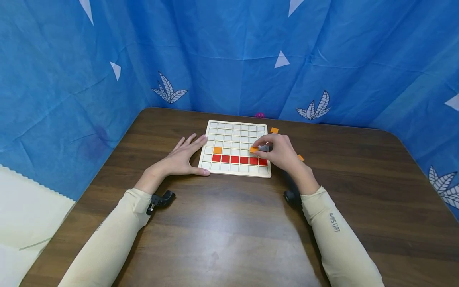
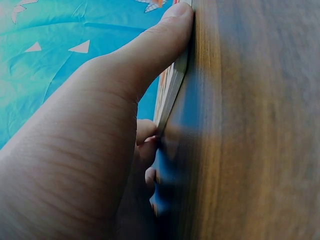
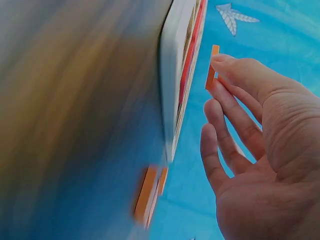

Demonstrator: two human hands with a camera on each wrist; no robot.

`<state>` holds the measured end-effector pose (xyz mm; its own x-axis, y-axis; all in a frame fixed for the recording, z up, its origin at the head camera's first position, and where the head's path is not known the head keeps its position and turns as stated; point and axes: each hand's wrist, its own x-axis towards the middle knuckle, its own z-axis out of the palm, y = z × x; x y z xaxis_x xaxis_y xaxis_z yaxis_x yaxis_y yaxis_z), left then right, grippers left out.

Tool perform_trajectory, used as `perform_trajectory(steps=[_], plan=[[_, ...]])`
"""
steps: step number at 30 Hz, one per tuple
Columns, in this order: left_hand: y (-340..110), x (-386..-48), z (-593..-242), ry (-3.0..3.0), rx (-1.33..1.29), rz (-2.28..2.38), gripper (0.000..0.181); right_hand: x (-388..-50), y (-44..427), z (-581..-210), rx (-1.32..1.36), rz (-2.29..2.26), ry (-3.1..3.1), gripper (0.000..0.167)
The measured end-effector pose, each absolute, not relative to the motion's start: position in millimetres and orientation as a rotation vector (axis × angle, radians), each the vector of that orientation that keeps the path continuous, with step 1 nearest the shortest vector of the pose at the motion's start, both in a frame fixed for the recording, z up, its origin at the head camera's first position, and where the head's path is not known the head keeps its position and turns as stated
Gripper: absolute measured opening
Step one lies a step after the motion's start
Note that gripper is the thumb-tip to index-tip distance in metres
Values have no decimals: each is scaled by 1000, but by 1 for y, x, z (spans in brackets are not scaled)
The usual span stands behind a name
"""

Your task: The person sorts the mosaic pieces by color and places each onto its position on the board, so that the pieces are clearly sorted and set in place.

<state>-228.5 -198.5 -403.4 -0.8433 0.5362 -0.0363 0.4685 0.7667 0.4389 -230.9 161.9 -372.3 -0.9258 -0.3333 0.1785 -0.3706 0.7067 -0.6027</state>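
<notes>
A pale wooden grid board (image 1: pixel 238 173) lies on the table, with a row of red square tiles (image 1: pixel 234 160) near its front side. One orange tile (image 1: pixel 217 150) sits in the row behind them, toward the left. Above the board's right part, my right hand (image 1: pixel 283 153) pinches another orange square tile (image 3: pixel 212 67) between thumb and fingers; in the right wrist view this tile is off the board. With fingers spread, my left hand (image 1: pixel 181 157) touches the board's left edge, its thumb (image 2: pixel 172 25) by the near corner.
Loose orange tiles lie right of the board: one tile (image 1: pixel 274 130) near the back corner, another tile (image 1: pixel 301 158) partly behind my right wrist. The brown wooden table (image 1: pixel 222 231) reaches back to a blue curtain (image 1: pixel 222 52). Each wrist wears a black mount (image 1: pixel 160 200).
</notes>
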Motion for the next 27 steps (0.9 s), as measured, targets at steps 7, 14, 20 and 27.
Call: perform_trajectory(steps=[7,14,20,27], plan=[[-197,-229,-404,2806,808,628,123,-242,123,-374,632,1068,-2834,21],[-197,-227,-402,2804,802,636,122,-246,87,-373,668,1113,-2833,19],[-196,-228,-400,2796,803,635,123,-246,74,-373,672,1066,-2888,16],[-197,-227,-399,2790,793,641,123,-246,74,-376,657,1053,-2912,10]])
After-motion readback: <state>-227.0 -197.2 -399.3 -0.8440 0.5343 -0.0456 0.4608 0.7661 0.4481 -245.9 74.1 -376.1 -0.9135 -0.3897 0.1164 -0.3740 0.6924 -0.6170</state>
